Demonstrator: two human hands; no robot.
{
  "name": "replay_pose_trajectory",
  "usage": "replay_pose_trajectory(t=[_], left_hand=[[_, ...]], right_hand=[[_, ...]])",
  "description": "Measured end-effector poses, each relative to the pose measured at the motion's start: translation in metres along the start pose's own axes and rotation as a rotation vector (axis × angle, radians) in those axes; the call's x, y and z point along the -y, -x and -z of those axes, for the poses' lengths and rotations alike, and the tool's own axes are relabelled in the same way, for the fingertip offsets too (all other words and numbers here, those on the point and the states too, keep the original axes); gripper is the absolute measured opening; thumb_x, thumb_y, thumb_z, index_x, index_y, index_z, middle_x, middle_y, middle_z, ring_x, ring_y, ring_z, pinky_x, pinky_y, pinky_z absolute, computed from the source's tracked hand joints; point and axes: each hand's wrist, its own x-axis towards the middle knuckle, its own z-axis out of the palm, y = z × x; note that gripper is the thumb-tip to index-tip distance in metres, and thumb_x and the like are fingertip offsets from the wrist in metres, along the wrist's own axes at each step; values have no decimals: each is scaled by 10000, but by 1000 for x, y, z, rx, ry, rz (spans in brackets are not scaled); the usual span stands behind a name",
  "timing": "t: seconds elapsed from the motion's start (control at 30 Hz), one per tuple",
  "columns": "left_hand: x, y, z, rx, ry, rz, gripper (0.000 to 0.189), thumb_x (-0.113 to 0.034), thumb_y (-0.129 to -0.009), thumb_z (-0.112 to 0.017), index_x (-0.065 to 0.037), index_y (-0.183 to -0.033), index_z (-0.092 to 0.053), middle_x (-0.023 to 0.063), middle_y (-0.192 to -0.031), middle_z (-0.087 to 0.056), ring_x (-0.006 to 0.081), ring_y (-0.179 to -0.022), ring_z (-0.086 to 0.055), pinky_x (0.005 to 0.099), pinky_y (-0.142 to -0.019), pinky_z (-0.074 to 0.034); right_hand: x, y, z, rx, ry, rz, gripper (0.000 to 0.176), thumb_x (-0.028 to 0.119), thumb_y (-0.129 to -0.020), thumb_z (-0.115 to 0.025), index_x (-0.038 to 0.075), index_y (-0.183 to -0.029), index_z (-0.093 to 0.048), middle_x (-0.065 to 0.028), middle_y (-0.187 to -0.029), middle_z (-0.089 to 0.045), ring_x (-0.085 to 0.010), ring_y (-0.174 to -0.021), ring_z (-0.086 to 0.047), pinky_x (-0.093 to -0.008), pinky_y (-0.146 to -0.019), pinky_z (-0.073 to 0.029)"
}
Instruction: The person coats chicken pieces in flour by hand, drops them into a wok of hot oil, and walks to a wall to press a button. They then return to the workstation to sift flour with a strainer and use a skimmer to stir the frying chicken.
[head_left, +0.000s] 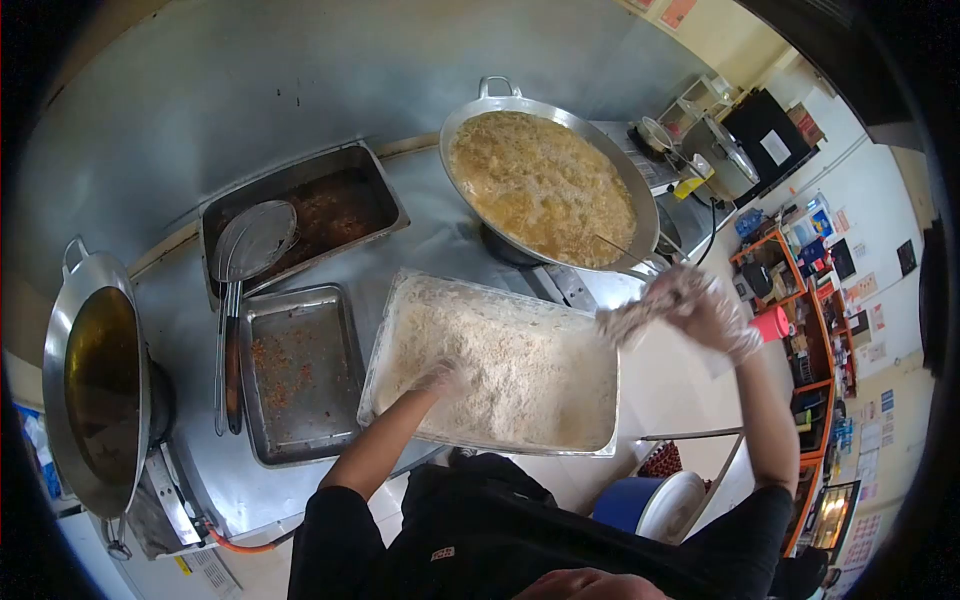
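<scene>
My left hand (442, 380), in a clear glove, is sunk into white flour (510, 350) in a large rectangular tray (612, 425); its fingers are hidden there. My right hand (700, 315), gloved and dusted with flour, is raised past the tray's right end, close to the wok's lower rim. From its curled fingers a pale flour-coated piece of food (628, 318) sticks out to the left, too smeared to name more closely. Beyond the tray, a big wok (648, 200) holds bubbling oil with food frying, and a thin metal handle leans over its rim.
A second wok (55, 330) with dark oil stands at the left. A shallow metal pan (300, 420) with crumbs lies beside the flour tray. Behind it, a deep pan (385, 180) supports a round strainer (265, 235). A blue container (620, 500) stands below right.
</scene>
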Motion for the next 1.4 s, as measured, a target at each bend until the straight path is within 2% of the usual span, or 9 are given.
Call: replay_pose_trajectory(t=[0.23, 0.4, 0.67, 0.77, 1.03, 1.17, 1.2, 1.37, 1.4], left_hand=[[36, -27, -68, -63, -15, 33, 677, -543, -865, -410, 33, -1198, -534, 283, -1196, -531, 402, -1156, -493, 473, -1001, -367], [-5, 26, 19, 164, -24, -84, 663, -532, -873, -433, 9, -1253, -479, 263, -1219, -521, 385, -1147, -503, 466, -988, -384], [16, 70, 13, 148, 680, 187, 641, -557, -757, -635, 5, -1064, -617, 221, -926, -654, 326, -878, -637, 402, -759, -484], [-9, 95, 26, 113, 591, 230, 652, -554, -757, -633, 12, -1080, -607, 248, -977, -639, 321, -924, -627, 406, -786, -470], [-63, 126, 17, -202, 421, 260, 515, -445, -840, -556, -24, -1133, -598, 277, -1119, -582, 396, -1098, -545, 412, -955, -420], [-61, 111, -22, -438, 289, 270, 466, -445, -861, -535, -52, -1090, -636, 229, -1105, -608, 357, -1069, -571, 395, -936, -434], [-51, 109, -30, -480, 296, 264, 467, -452, -865, -530, -57, -1089, -638, 223, -1098, -612, 347, -1060, -577, 392, -927, -438], [-107, 118, 6, -434, 211, 623, 488, -497, -882, -493, -74, -1068, -650, 207, -994, -645, 332, -960, -621, 406, -828, -473], [-119, 115, 17, -316, 145, 745, 502, -510, -880, -489, -71, -1064, -650, 207, -969, -648, 341, -936, -626, 413, -805, -477]], right_hand=[[-11, -95, 21, 5, 243, -230, 262, 251, -791, -627, 49, -958, -631, -186, -891, -622, -314, -866, -606, -403, -787, -467], [-111, -175, -48, 156, 504, -27, 286, 317, -808, -591, 58, -923, -626, -181, -864, -634, -286, -845, -612, -393, -759, -471], [-207, -234, -118, 76, 684, 101, 231, 208, -847, -481, 37, -917, -620, -120, -915, -648, -256, -816, -602, -367, -726, -463], [-254, -223, -51, -248, 252, 559, 236, 190, -883, -442, 172, -1056, -601, -83, -940, -615, -219, -806, -595, -347, -756, -490], [-102, 11, 136, -314, 396, -107, 240, 265, -875, -561, 91, -1026, -627, -149, -972, -641, -266, -898, -616, -355, -813, -487], [-149, 109, 90, -370, 181, -238, 237, 270, -894, -585, 79, -1030, -616, -98, -956, -657, -219, -850, -629, -322, -735, -506], [-171, 131, 49, -450, -474, -149, 212, 242, -908, -573, 75, -1034, -606, -56, -971, -653, -167, -853, -624, -296, -700, -509], [-311, 178, -211, -193, -875, -462, 278, 310, -918, -477, 67, -924, -612, -58, -857, -643, -181, -769, -619, -343, -688, -494], [-331, 173, -270, -161, -1557, -459, 226, 277, -904, -471, 98, -877, -607, -54, -814, -632, -194, -720, -614, -370, -668, -492]])
